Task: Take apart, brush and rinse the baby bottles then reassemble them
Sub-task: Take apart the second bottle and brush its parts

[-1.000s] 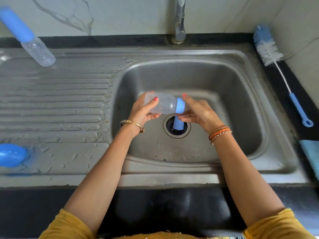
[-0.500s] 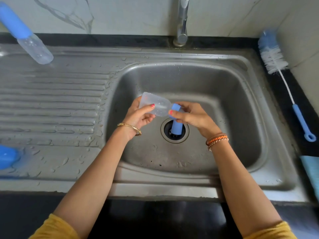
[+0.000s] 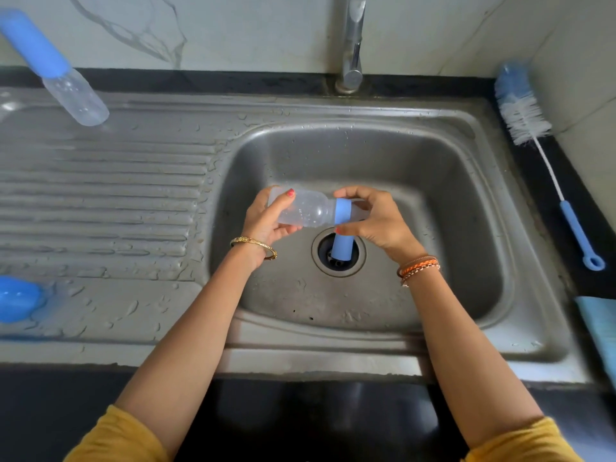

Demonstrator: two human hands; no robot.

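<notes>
Over the sink basin [image 3: 466, 201], above the drain [image 3: 338, 253], a clear baby bottle [image 3: 308, 210] lay on its side, its long axis running left to right. Its base pointed left and its neck right, with a blue collar ring [image 3: 342, 211] around the neck and a pale teat partly hidden beyond it. Droplets clung inside the see-through body. The left hand [image 3: 266, 221] gripped the base end, thumb curled over the top and fingers wrapped underneath. The right hand [image 3: 380, 221] pinched the collar end, forefinger arched over the top and thumb under the ring; the other fingers were curled behind. Below the bottle a blue cap [image 3: 341, 246] stood tilted in the drain opening.

Left of the basin, on the wet ribbed draining board [image 3: 100, 201], a blue rounded piece [image 3: 18, 300] sat at the near edge. Farther back a second bottle [image 3: 55, 66] lay slanted, blue cap end up-left, clear base down-right. Right of the sink a bottle brush [image 3: 546, 161] lay on the dark counter, bristles far, handle loop near. At the back stood the tap [image 3: 351, 45].
</notes>
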